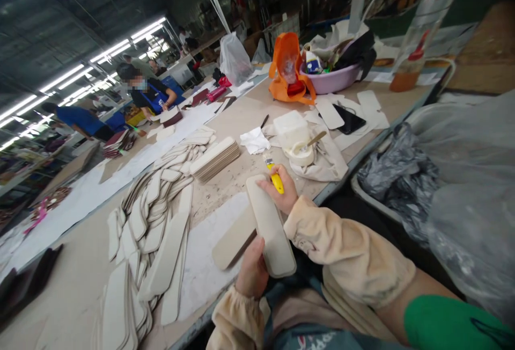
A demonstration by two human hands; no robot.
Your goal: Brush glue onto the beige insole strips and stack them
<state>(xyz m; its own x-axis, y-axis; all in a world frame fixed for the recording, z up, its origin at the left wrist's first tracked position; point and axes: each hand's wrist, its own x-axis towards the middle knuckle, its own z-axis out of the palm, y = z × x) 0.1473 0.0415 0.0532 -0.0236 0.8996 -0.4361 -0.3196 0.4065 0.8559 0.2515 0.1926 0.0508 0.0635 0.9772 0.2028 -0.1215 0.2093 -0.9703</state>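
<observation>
Between my two hands is a long, pale, round-cornered padded panel (270, 226), tilted over the table's front edge. My left hand (253, 269) grips its lower left side, with the fingers mostly hidden underneath. My right hand (282, 193) pinches the upper right side and also holds a yellow-handled brush (276, 177), its bristles pointing away from me. A second flat panel (233, 240) lies on white paper (213, 226) just behind, partly covered by the held one. A neat stack of similar panels (216, 161) and a loose heap of them (155, 226) lie to the left.
A white tub (293, 129) and a small cream container (301, 154) with a stick sit on cloth beyond my right hand. Further back are an orange bag (287, 71), a lilac basin (333, 80) and a phone (348, 120). Plastic-lined bin (402, 178) at right. A co-worker (148, 92) stands across.
</observation>
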